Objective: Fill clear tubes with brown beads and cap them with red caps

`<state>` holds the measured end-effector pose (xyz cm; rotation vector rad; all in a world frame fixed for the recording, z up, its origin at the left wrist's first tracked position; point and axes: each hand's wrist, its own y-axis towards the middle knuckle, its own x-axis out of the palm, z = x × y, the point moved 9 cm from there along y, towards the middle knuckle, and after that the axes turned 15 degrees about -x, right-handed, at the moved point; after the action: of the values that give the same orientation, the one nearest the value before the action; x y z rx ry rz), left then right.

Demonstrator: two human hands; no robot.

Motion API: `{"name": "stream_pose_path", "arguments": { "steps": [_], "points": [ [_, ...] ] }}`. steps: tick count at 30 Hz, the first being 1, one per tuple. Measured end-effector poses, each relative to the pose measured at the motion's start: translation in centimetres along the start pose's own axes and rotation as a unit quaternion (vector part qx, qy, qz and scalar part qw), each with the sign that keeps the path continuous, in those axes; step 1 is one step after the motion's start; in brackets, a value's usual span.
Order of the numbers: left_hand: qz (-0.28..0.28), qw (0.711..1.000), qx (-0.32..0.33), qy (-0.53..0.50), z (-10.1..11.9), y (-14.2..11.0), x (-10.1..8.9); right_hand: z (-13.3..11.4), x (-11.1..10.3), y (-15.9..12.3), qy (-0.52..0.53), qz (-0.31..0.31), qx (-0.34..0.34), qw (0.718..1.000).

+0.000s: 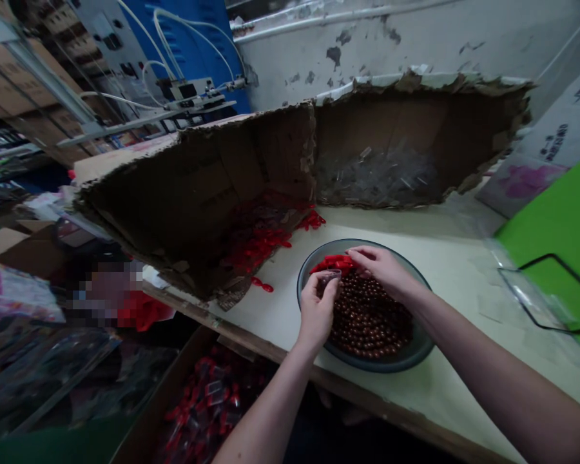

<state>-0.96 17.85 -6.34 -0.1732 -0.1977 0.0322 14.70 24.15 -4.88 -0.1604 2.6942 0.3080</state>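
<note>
Brown beads (372, 322) filled much of the basin (421, 338), red pieces (336, 260) lay toward its far side, left grip (318, 303) held a clear cup (332, 274) over it, right grip (381, 265) reached inside it, cardboard bins (265, 151) stood beyond it.

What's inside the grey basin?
Brown beads fill much of the basin, with red pieces toward the far side. The left hand, gripping a clear cup, and right hand block parts; the bottom under the beads isn't visible.
</note>
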Motion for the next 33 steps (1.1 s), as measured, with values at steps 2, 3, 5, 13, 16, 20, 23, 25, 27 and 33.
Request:
{"name": "stream_pose_path", "arguments": {
  "steps": [2, 3, 5, 13, 16, 20, 23, 25, 27, 33],
  "points": [
    [-0.036, 0.999, -0.005, 0.024, 0.1, -0.1, 1.0, -0.9, -0.2, -1.3, 0.145, 0.022, 0.019, 0.989],
    [-0.053, 0.998, -0.009, 0.033, 0.2, -0.1, 1.5, -1.4, -0.1, -2.0, 0.203, 0.028, 0.024, 0.978],
    [-0.083, 0.996, -0.021, 0.039, 0.0, -0.4, 2.6, -2.4, 0.2, -3.2, 0.264, 0.035, 0.017, 0.964],
    [-0.081, 0.995, -0.031, 0.044, -0.5, -1.2, 4.3, -4.3, -1.5, -5.4, 0.089, 0.104, -0.099, 0.986],
    [-0.071, 0.996, 0.008, 0.061, 0.5, -1.7, 4.5, -4.7, -2.1, -5.9, 0.016, 0.119, -0.131, 0.984],
    [-0.075, 0.994, 0.038, 0.063, 1.3, -2.1, 4.9, -4.9, -2.5, -6.9, -0.037, 0.152, -0.146, 0.977],
    [-0.080, 0.994, 0.034, 0.064, 1.2, -2.2, 5.0, -5.3, -2.3, -7.5, -0.067, 0.157, -0.161, 0.972],
    [-0.085, 0.994, 0.022, 0.066, 0.9, -2.2, 5.1, -5.5, -2.1, -7.8, -0.081, 0.150, -0.170, 0.971],
    [-0.093, 0.994, 0.006, 0.058, 0.7, -2.2, 5.2, -5.9, -2.0, -8.0, -0.096, 0.140, -0.178, 0.969],
    [-0.135, 0.990, -0.049, 0.015, 0.1, -2.1, 5.7, -6.9, -2.3, -8.8, -0.151, 0.114, -0.225, 0.956]
  ]
}}
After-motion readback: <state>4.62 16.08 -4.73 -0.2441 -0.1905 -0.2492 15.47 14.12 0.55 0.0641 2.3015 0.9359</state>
